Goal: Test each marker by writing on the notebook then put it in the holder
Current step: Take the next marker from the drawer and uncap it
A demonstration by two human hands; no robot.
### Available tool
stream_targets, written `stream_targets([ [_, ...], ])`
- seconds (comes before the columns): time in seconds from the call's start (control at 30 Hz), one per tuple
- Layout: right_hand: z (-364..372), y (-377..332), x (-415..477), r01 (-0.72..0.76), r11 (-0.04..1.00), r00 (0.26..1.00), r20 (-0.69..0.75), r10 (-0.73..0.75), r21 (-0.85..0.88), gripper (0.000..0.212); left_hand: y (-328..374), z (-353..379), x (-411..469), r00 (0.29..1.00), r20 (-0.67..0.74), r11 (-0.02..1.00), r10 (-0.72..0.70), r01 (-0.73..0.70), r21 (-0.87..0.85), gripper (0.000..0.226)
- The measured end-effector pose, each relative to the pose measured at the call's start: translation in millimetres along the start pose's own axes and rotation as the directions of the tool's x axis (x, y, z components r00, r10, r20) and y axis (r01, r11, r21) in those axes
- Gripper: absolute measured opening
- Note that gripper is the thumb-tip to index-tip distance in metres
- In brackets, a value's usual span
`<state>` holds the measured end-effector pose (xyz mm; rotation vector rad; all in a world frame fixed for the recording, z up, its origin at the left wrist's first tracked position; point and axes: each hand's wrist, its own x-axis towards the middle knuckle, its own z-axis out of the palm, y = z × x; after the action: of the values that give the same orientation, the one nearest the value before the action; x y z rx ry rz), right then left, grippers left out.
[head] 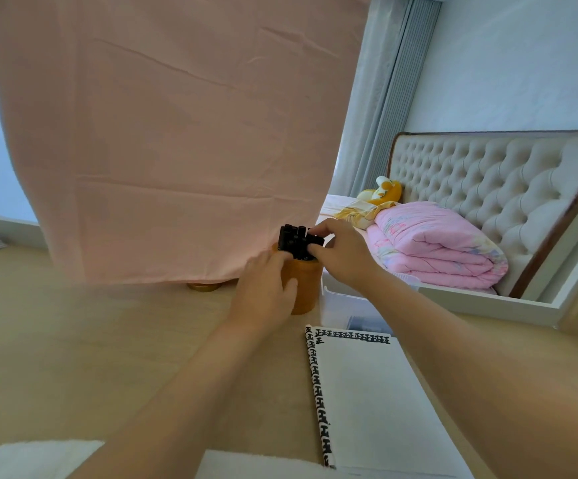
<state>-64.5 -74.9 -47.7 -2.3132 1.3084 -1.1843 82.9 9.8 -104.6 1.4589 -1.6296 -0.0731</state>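
A home bedroom: tufted headboard (481,174), folded pink quilt (436,250), plush toy (386,190).

Bright, soft daylight; wide-angle edges bend, nearest foreground blurs.

Two bare forearms and hands are showing in the lower half of the view.
The left hand (263,292) and left forearm (177,392) are showing uncovered from 7 o'clock up to the centre. The right hand (344,259) and right forearm (481,368) are filling the 4 to 5 o'clock corner, likewise sleeveless. A white fuzzy cloth (39,458) is edging the frame at 6 to 7 o'clock, and it is not showing whether it is worn.
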Motion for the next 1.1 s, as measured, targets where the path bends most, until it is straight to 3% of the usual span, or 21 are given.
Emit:
stream_targets([
  [0.13,-20,11,0,-0.025,0.999,1.000,0.009,0.026,-0.042,0.020,10,-4,39,0.993,-0.119,1.000,-0.007,0.009,0.022,0.043],
  [0.23,-42,30,3,-0.088,0.973,0.966,0.219,0.136,-0.214,0.013,20,-3,61,0.997,-0.079,0.999,0.006,-0.002,0.050,0.054],
  [0.37,-60,49,-1,-0.119,0.905,0.740,0.571,0.355,-0.409,0.010,28,5,80,0.997,0.073,0.988,0.003,-0.014,0.153,0.067],
  [0.43,-62,55,-3,-0.089,0.870,0.652,0.632,0.419,-0.485,0.006,26,11,85,0.985,0.168,0.977,-0.030,-0.006,0.213,0.062],
  [0.5,-63,60,-3,-0.076,0.851,0.613,0.649,0.451,-0.520,0.011,22,16,89,0.975,0.217,0.976,-0.048,-0.001,0.219,0.052],
  [0.6,-59,69,1,-0.062,0.821,0.579,0.650,0.493,-0.567,0.013,18,20,91,0.981,0.191,0.987,-0.036,0.004,0.162,0.040],
  [0.7,-53,76,5,0.003,0.774,0.570,0.637,0.519,-0.633,0.006,18,24,87,0.992,0.127,0.975,0.013,-0.041,0.218,0.042],
  [0.77,-50,77,6,0.020,0.765,0.581,0.630,0.515,-0.644,0.008,22,23,79,0.991,0.009,0.958,0.137,-0.135,0.253,0.044],
  [0.87,-48,76,7,0.020,0.751,0.587,0.616,0.525,-0.660,0.012,33,25,58,0.923,-0.095,0.917,0.373,-0.351,0.190,0.030],
  [0.97,-48,77,7,0.044,0.739,0.576,0.621,0.531,-0.672,0.013,37,38,34,0.872,0.021,0.869,0.488,-0.488,0.078,0.019],
  [1.1,-48,79,4,0.071,0.746,0.581,0.635,0.509,-0.662,0.013,24,57,12,0.886,0.206,0.908,0.416,-0.418,-0.036,0.025],
])
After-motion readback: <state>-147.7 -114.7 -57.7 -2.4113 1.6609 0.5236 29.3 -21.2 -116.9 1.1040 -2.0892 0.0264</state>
